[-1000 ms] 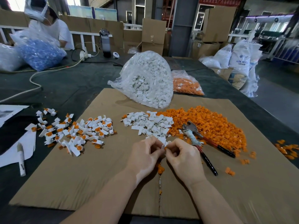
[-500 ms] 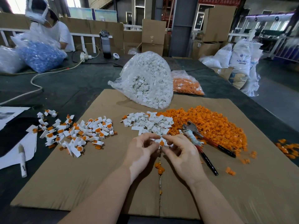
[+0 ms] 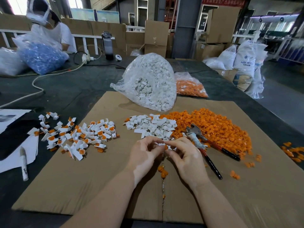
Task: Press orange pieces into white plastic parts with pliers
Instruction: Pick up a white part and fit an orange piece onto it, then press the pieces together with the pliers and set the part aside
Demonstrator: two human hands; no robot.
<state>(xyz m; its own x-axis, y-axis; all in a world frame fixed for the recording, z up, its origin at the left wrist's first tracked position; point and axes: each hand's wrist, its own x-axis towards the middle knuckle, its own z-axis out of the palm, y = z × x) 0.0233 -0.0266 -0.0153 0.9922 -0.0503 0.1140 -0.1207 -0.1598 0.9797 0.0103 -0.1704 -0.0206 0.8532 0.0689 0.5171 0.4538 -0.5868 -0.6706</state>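
A dark table (image 3: 69, 89) fills the view, and on it lies a big sheet of brown cardboard (image 3: 82, 186) that serves as the work surface. At the cardboard's far edge sits a bulging clear bag of white parts (image 3: 148, 84), with a smaller bag of orange pieces (image 3: 190, 88) just behind it to the right. On the cardboard's right half spreads a wide heap of loose orange pieces (image 3: 218, 127); touching its left edge is a smaller pile of bare white plastic parts (image 3: 151, 126). Well apart to the left, spilling off the cardboard onto the table, lies a scatter of white parts with orange inserts (image 3: 79, 137) (the fitted ones, by the look of them). The pliers (image 3: 205, 145) lie untouched at the near edge of the orange heap, red-and-black handles pointing toward the person, jaw end resting among the pieces.

Near the middle, both hands meet just below the white pile. The left hand (image 3: 144, 155) and right hand (image 3: 185, 155) each have fingers curled, fingertips pinching together a small white part with an orange piece (image 3: 165, 146) between them; which hand grips which bit is hard to make out. Under the hands a few stray orange bits (image 3: 162, 173) lie along the cardboard's seam. A marker (image 3: 24, 163) rests on white paper at far left.
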